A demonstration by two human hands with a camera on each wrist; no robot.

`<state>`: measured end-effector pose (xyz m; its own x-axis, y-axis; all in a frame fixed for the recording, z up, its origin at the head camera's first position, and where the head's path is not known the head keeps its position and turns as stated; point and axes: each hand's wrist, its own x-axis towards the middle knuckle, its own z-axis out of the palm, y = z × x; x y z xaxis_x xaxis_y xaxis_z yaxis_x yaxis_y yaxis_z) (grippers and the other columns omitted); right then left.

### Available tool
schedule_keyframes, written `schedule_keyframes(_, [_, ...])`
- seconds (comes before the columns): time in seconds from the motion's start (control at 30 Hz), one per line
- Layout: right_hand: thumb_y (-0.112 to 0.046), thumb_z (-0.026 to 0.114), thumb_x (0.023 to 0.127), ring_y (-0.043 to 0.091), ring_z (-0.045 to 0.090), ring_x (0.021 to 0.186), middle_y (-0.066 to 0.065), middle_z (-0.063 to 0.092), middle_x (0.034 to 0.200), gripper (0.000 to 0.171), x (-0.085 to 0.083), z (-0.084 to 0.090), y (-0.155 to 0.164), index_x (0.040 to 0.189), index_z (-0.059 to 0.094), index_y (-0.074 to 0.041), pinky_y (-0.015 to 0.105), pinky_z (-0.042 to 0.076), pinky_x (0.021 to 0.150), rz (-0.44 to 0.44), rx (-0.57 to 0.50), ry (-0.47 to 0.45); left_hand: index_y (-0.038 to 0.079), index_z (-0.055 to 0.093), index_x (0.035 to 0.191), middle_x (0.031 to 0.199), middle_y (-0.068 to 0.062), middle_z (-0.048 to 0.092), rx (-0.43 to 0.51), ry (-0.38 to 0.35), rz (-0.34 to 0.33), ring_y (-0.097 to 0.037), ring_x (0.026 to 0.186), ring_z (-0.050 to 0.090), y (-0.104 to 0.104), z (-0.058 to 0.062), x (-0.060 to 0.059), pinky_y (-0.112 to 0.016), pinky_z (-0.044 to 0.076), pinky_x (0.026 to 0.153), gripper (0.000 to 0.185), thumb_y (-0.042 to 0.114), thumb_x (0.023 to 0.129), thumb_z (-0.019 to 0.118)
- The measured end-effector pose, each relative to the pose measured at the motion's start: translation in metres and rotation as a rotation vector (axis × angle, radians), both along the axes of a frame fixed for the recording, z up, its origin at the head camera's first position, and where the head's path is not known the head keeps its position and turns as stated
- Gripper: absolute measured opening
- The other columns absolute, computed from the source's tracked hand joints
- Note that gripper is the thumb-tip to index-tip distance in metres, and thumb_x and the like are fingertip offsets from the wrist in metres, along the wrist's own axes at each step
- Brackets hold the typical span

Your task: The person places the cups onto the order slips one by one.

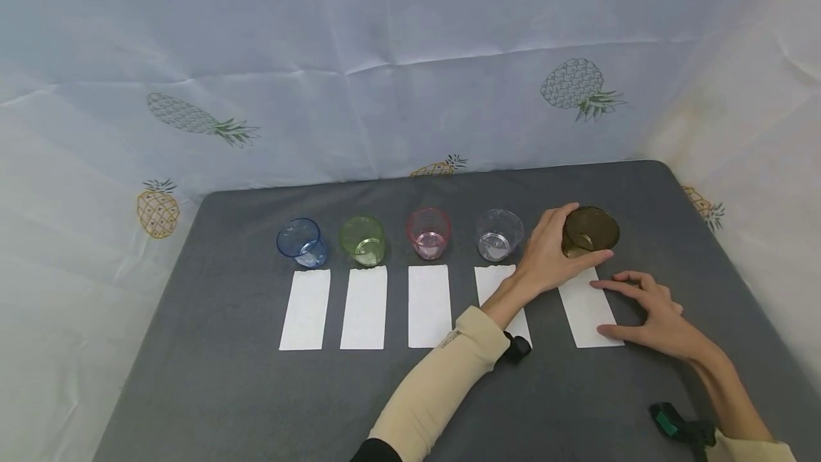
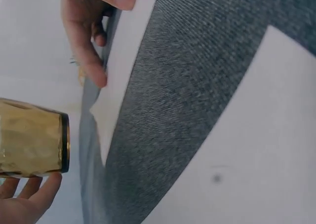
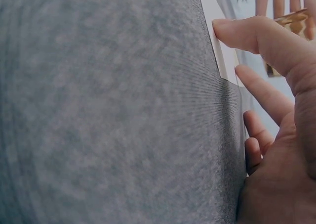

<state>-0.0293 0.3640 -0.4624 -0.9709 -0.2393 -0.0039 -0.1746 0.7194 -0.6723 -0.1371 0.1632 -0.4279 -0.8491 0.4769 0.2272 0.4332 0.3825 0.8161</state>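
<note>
An amber glass [image 1: 591,229] is gripped by my left hand [image 1: 546,254], its thumb across the near side and its fingers round the left and back. In the left wrist view a gap shows between the base of the amber glass [image 2: 32,137] and the table, so it seems lifted a little. Below it lies the rightmost white paper strip [image 1: 585,316]. My right hand [image 1: 653,314] is spread at that strip's right side, with thumb and forefinger reaching over its edge; they appear to touch the paper.
Left of the amber glass stand a clear glass [image 1: 499,234], a pink glass [image 1: 428,232], a green glass [image 1: 362,239] and a blue glass [image 1: 301,241] in a row. White paper strips [image 1: 430,309] lie before them on the grey table [image 1: 256,398]. A pineapple-print sheet [image 1: 385,113] hangs behind.
</note>
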Motion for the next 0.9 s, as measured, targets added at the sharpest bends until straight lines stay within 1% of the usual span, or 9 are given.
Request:
schedule_keyframes(0.1, [-0.022, 0.081, 0.071, 0.052, 0.017, 0.110, 0.018, 0.028, 0.128, 0.068, 0.001, 0.001, 0.000, 0.132, 0.051, -0.016, 0.060, 0.014, 0.066, 0.002, -0.003, -0.002, 0.029, 0.028, 0.142, 0.135, 0.008, 0.037, 0.000, -0.011, -0.005, -0.005, 0.118, 0.041, -0.003, 0.004, 0.002, -0.022, 0.040, 0.091, 0.082, 0.052, 0.075, 0.069])
schedule_keyframes(0.23, [-0.022, 0.080, 0.071, 0.052, 0.016, 0.110, 0.018, 0.028, 0.128, 0.069, 0.001, 0.002, 0.000, 0.132, 0.050, -0.016, 0.060, 0.014, 0.066, 0.003, -0.004, -0.006, 0.029, 0.030, 0.142, 0.133, 0.009, 0.039, -0.004, -0.005, -0.016, -0.003, 0.115, 0.042, -0.007, 0.010, 0.006, -0.020, 0.039, 0.090, 0.081, 0.052, 0.075, 0.069])
schedule_keyframes(0.37, [-0.023, 0.080, 0.071, 0.052, 0.016, 0.110, 0.019, 0.027, 0.129, 0.070, 0.001, 0.001, 0.000, 0.133, 0.049, -0.015, 0.061, 0.014, 0.066, 0.002, -0.005, -0.010, 0.027, 0.031, 0.142, 0.132, 0.009, 0.039, -0.008, 0.016, -0.030, -0.002, 0.115, 0.042, -0.010, 0.012, 0.010, -0.019, 0.039, 0.090, 0.082, 0.051, 0.075, 0.070])
schedule_keyframes(0.5, [-0.022, 0.081, 0.070, 0.053, 0.016, 0.110, 0.020, 0.026, 0.129, 0.073, 0.001, 0.000, 0.001, 0.135, 0.047, -0.013, 0.061, 0.014, 0.066, -0.004, -0.003, -0.012, 0.028, 0.031, 0.142, 0.133, 0.011, 0.039, -0.001, 0.011, -0.057, -0.002, 0.117, 0.041, -0.014, 0.014, 0.014, -0.021, 0.038, 0.092, 0.082, 0.050, 0.074, 0.071])
schedule_keyframes(0.6, [-0.023, 0.081, 0.069, 0.054, 0.016, 0.109, 0.022, 0.026, 0.128, 0.077, 0.001, 0.000, 0.002, 0.135, 0.045, -0.007, 0.062, 0.014, 0.067, -0.012, 0.009, -0.006, 0.029, 0.030, 0.143, 0.135, 0.012, 0.037, 0.001, 0.007, -0.088, -0.001, 0.119, 0.039, -0.018, 0.017, 0.017, -0.020, 0.038, 0.092, 0.082, 0.050, 0.074, 0.071])
schedule_keyframes(0.73, [-0.023, 0.082, 0.068, 0.055, 0.017, 0.109, 0.025, 0.026, 0.128, 0.082, 0.001, 0.000, 0.002, 0.133, 0.041, 0.007, 0.064, 0.015, 0.067, -0.021, 0.034, 0.003, 0.028, 0.030, 0.143, 0.136, 0.012, 0.037, -0.007, 0.025, -0.124, 0.002, 0.117, 0.038, -0.023, 0.019, 0.021, -0.016, 0.038, 0.089, 0.081, 0.048, 0.076, 0.071])
schedule_keyframes(0.8, [-0.024, 0.082, 0.067, 0.055, 0.017, 0.109, 0.026, 0.027, 0.127, 0.084, 0.000, 0.000, 0.002, 0.132, 0.040, 0.010, 0.063, 0.016, 0.067, -0.023, 0.043, 0.003, 0.026, 0.030, 0.143, 0.136, 0.010, 0.038, -0.004, 0.037, -0.138, 0.002, 0.115, 0.040, -0.025, 0.020, 0.023, -0.014, 0.039, 0.088, 0.081, 0.047, 0.076, 0.071])
schedule_keyframes(0.9, [-0.026, 0.082, 0.067, 0.056, 0.017, 0.109, 0.027, 0.026, 0.127, 0.086, 0.000, 0.000, 0.002, 0.132, 0.039, 0.011, 0.063, 0.017, 0.067, -0.027, 0.064, -0.006, 0.024, 0.032, 0.143, 0.134, 0.008, 0.040, 0.005, 0.050, -0.153, 0.002, 0.112, 0.042, -0.026, 0.021, 0.026, -0.011, 0.039, 0.085, 0.081, 0.045, 0.075, 0.072])
